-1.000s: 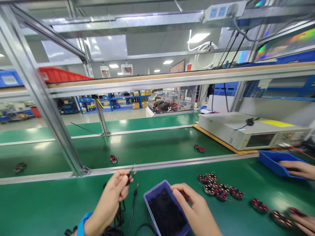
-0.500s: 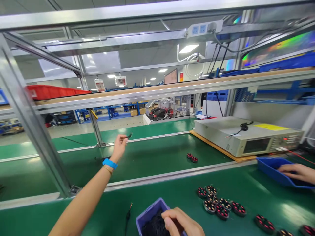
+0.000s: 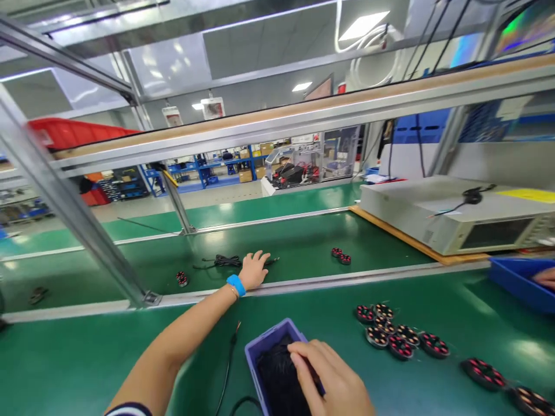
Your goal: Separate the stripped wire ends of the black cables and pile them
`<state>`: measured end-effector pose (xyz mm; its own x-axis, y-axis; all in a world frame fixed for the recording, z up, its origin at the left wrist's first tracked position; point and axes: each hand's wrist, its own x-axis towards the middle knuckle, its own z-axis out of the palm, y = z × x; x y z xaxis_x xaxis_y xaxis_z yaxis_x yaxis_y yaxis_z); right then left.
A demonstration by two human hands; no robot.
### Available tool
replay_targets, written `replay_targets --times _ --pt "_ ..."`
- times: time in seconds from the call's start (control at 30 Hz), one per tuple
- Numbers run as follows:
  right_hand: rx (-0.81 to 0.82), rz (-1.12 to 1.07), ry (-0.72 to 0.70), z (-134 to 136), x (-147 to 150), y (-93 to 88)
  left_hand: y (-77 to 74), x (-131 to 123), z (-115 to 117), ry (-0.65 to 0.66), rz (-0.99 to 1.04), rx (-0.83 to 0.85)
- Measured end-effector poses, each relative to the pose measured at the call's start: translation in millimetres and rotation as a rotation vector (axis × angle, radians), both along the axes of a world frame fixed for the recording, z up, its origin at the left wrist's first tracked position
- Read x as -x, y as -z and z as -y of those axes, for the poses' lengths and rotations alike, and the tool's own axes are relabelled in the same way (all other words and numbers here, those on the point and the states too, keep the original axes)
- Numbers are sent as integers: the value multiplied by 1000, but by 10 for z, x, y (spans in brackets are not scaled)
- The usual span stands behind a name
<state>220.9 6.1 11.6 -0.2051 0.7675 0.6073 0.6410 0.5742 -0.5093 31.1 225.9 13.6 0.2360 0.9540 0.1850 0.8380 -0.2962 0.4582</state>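
the black cable bundle (image 3: 225, 261) lies on the green belt (image 3: 303, 245) beyond the metal rail (image 3: 347, 282), with one end running to 3 o'clock under the left hand (image 3: 255, 268). that hand lies palm down on the belt with its fingers spread, so the grip is wide and closes on nothing. a blue wristband (image 3: 236, 285) sits on the wrist just above the rail.

at 5 o'clock from the bundle, on the near worktop (image 3: 87, 358), stands a purple bin (image 3: 265, 345) filled with black wires (image 3: 277, 375). the right hand (image 3: 336, 378) rests on its right edge with fingers curled down into the wires; whether the grip is closed on any of them i cannot tell. a loose thin lead (image 3: 229, 355) lies on the worktop just at 9 o'clock of the bin.

at 3 o'clock of the bin lies a cluster of round wound coils (image 3: 399, 335), red and copper, some touching. two more small coils (image 3: 340, 256) sit on the belt at 3 o'clock of the left hand, and a single one (image 3: 182, 278) at 8 o'clock of the bundle.

a grey instrument box (image 3: 459, 216) stands at the far right on a wooden board. below it is a blue tray (image 3: 515, 280), where another person's hand (image 3: 547, 277) shows at the frame edge.
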Motion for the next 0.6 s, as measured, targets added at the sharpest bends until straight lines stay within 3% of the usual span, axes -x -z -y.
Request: replay_targets --times 0.13,0.23,0.3,0.4,0.5,0.6 --pt "7 296 31 -16 44 66 -186 564 709 -62 -129 66" --pt "60 527 59 -7 161 95 -200 896 1347 -51 -159 163" --pt "104 603 70 -3 242 102 -95 957 1708 -11 -138 202" --pt "133 641 74 4 321 96 213 831 2089 41 -66 190" --pt "143 674 123 33 348 83 526 650 2306 44 76 122" --pt "172 706 199 38 330 91 644 588 2363 139 160 137"
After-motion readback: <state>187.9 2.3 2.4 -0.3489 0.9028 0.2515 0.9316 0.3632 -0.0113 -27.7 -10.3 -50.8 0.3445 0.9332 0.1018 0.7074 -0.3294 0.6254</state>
